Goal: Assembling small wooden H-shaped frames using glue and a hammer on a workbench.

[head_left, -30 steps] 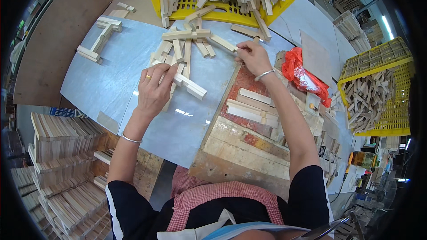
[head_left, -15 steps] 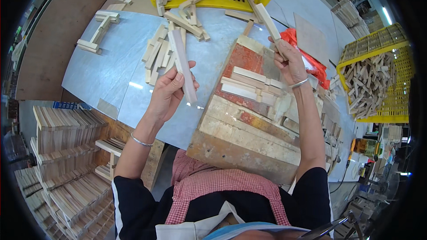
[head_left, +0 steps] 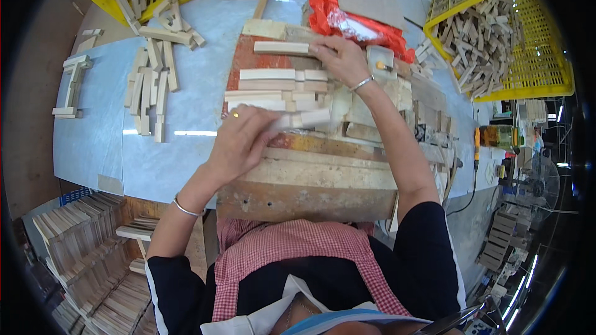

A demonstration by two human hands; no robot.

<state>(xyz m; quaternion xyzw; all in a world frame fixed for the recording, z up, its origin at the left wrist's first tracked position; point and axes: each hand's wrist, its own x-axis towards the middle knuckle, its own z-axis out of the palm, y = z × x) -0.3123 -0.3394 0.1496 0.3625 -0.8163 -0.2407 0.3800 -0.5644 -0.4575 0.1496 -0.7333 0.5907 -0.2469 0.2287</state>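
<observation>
One pale notched wooden bar (head_left: pixel 313 117) end-gripped by the left hand (head_left: pixel 241 139), another straight pale wooden bar (head_left: pixel 282 48) by the right hand (head_left: pixel 343 61), flanking parallel pale bars (head_left: pixel 267 74) on red-stained board (head_left: pixel 267 62), apparently for alignment.

head view | wide fisheye, worn on head | facing downward | near, above the worktable (head_left: pixel 174 164)

Pale squared wooden stick (head_left: pixel 282 48), held by its right end, runs crosswise; notched wooden stick (head_left: pixel 310 118), slightly blurred, held by its left end, slants; the two stand apart.
</observation>
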